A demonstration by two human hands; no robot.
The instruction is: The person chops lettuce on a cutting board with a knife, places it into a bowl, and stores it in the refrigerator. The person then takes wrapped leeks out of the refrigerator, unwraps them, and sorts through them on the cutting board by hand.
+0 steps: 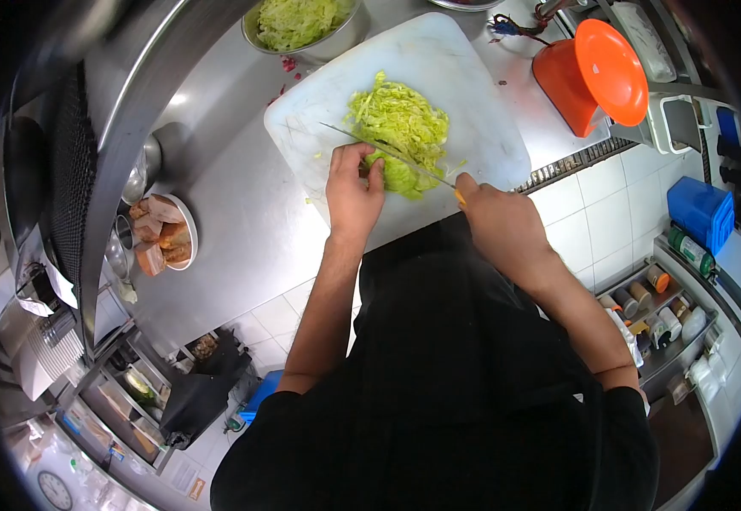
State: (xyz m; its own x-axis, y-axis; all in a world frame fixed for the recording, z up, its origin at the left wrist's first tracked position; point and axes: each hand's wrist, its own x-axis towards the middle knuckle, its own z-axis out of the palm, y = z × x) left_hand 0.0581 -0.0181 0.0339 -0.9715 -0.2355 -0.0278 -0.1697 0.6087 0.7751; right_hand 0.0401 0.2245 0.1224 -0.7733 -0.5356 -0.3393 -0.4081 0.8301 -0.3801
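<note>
On a white cutting board [481, 119] lies a heap of shredded lettuce [404, 119]. The uncut piece of lettuce [401, 179] sits at the near side of the heap. My left hand [355, 192] presses on its left end with the fingers bent. In my right hand [502, 226] is a knife [392, 154], gripped by its yellow handle. Its blade runs up and left across the lettuce, between the shreds and the uncut piece, with the tip past my left fingers.
A metal bowl of shredded lettuce [302, 25] stands beyond the board. An orange scale [592, 77] stands to the right. Leftward on the steel counter [242, 204] is a white bowl [190, 230] with chunks of meat. Shelves with jars [656, 315] are at lower right.
</note>
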